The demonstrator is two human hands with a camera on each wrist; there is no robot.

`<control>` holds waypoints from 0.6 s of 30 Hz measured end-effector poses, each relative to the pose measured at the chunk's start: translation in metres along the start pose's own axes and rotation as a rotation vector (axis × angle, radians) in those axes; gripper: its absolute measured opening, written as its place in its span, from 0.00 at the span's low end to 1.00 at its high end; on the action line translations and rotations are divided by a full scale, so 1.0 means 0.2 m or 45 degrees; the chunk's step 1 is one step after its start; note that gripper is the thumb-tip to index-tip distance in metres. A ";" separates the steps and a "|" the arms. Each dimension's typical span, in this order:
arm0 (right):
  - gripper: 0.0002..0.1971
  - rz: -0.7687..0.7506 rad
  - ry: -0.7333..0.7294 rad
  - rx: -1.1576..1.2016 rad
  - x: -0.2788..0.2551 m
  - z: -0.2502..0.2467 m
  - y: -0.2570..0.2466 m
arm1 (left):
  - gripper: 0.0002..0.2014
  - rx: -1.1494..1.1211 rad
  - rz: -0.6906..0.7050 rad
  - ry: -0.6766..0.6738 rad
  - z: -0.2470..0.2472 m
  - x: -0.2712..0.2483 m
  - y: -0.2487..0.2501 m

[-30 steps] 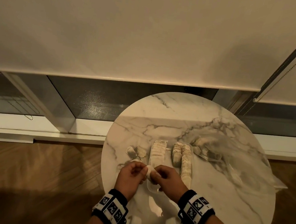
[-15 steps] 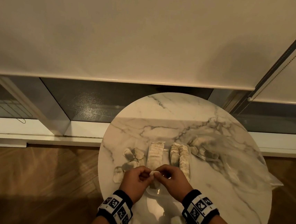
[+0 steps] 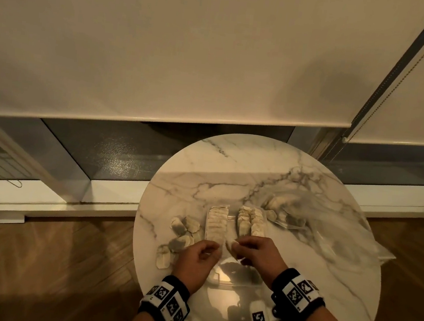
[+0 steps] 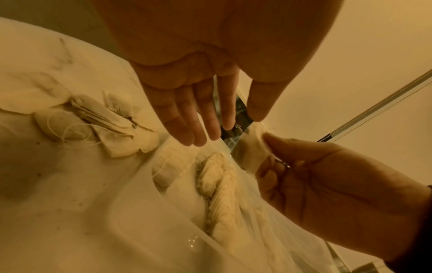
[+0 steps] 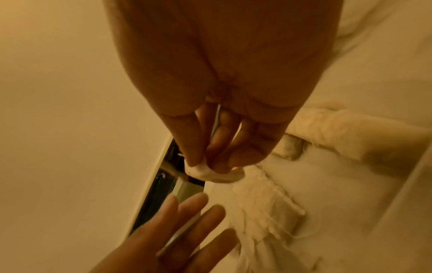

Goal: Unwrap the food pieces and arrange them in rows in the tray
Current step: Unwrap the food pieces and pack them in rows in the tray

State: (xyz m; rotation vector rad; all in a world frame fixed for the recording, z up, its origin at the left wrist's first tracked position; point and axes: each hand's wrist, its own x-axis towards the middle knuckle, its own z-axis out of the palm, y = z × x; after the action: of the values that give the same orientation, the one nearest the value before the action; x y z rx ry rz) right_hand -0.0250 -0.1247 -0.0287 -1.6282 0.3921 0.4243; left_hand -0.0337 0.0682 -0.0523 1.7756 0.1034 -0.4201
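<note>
Pinching a food piece (image 5: 214, 173), right hand (image 3: 256, 252).

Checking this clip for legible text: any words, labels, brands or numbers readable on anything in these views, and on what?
No readable text in any view.
Wristbands: black-and-white square marker patterns only, no letters or digits.
Food pieces in the tray: no print visible.
Piece pinched in the right hand: plain.
Wrappers left of the tray on the table: nothing legible.
Plastic bag: clear, no label seen.
Left hand: open, holds nothing.
</note>
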 end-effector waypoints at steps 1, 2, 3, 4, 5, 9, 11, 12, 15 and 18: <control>0.05 0.016 -0.040 0.056 0.00 0.01 0.00 | 0.07 -0.051 -0.006 -0.040 0.02 0.00 0.01; 0.06 0.025 -0.070 0.109 -0.01 0.01 0.01 | 0.08 -0.101 -0.017 -0.081 0.03 -0.01 0.02; 0.06 0.028 -0.092 0.145 -0.01 0.02 0.01 | 0.08 -0.130 -0.024 -0.113 0.05 -0.01 0.03; 0.07 0.030 -0.112 0.167 -0.01 0.02 0.00 | 0.07 -0.131 -0.025 -0.129 0.06 -0.01 0.03; 0.07 0.031 -0.131 0.185 -0.02 0.02 0.00 | 0.06 -0.122 -0.026 -0.135 0.07 -0.01 0.03; 0.06 0.044 -0.113 0.202 -0.02 0.00 0.00 | 0.03 -0.173 -0.100 -0.089 0.09 -0.01 0.05; 0.05 0.034 -0.080 0.121 -0.01 -0.01 0.00 | 0.03 -0.189 -0.095 -0.060 0.10 -0.01 0.06; 0.05 0.020 -0.069 0.066 -0.01 -0.02 0.01 | 0.04 -0.183 -0.083 -0.055 0.09 0.00 0.06; 0.05 -0.047 -0.060 -0.062 -0.02 -0.03 0.04 | 0.05 -0.086 -0.061 -0.074 0.09 0.02 0.06; 0.02 -0.126 0.020 -0.120 -0.01 -0.06 0.07 | 0.03 0.141 0.014 -0.059 0.12 0.05 0.07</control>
State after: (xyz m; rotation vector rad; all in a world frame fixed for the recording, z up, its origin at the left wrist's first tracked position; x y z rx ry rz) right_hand -0.0329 -0.1374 -0.0392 -1.7353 0.3058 0.3599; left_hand -0.0265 0.0404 -0.0473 1.8729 0.0378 -0.4663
